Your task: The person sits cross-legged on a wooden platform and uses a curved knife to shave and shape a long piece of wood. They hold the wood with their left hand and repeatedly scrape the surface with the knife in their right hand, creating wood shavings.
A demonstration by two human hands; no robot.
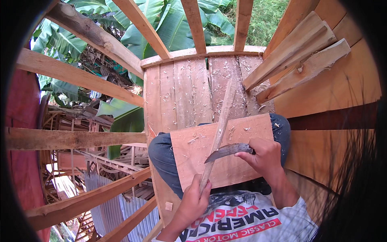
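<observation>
My left hand (pixel 195 201) is closed around the near end of a long, narrow wooden stick (pixel 222 121), which slants up and away from me. In my right hand (pixel 264 155) is a knife with a broad curved blade (pixel 228 151); the fingers wrap its handle, which is mostly hidden. The blade lies across the stick, a little beyond my left hand. Under both, a flat wooden board (pixel 189 151) rests over my crossed legs, with curled shavings on it.
Shavings litter the plank floor (pixel 183 88) ahead. Two rough timber pieces (pixel 304 70) lean against the wooden wall (pixel 338 92) at right. Wooden railing bars (pixel 80 138) stand along the left and far sides, with banana leaves beyond. A small wood block (pixel 169 206) lies at lower left.
</observation>
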